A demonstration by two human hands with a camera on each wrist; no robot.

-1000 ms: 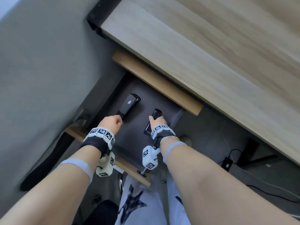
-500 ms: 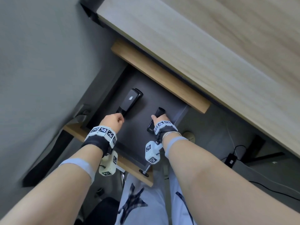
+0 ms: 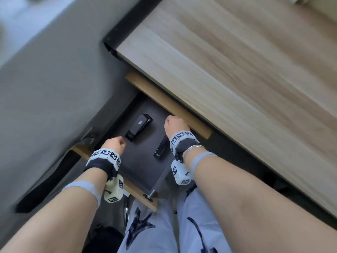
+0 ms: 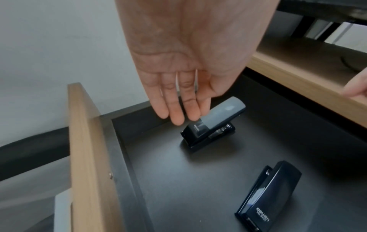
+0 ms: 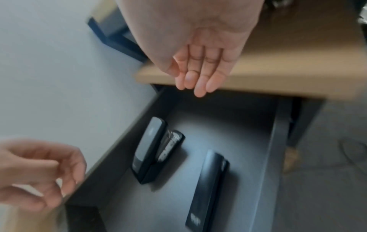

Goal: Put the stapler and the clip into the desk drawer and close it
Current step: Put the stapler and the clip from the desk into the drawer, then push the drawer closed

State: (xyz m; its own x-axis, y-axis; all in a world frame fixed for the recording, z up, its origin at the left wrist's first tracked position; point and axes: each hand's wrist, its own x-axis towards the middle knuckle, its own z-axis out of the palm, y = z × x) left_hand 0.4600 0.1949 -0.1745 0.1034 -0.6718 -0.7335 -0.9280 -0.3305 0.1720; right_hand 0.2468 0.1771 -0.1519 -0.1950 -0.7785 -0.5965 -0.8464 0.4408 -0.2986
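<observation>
I have both hands empty now. My left hand (image 4: 184,66) hangs with relaxed, nearly straight fingers just above the near end of the stapler (image 4: 210,125), not touching it. My right hand (image 5: 200,62) is open too, out past the clip (image 5: 208,190), up by the wooden rail (image 3: 167,105) under the desk top (image 3: 237,70). Both pieces lie flat on the dark floor of the open drawer (image 3: 140,161), side by side and apart, so it should shut without catching. Their long axes run roughly parallel, front to back; the stapler's open mouth points away from my left hand, toward the desk. I judge only the closing is left.
</observation>
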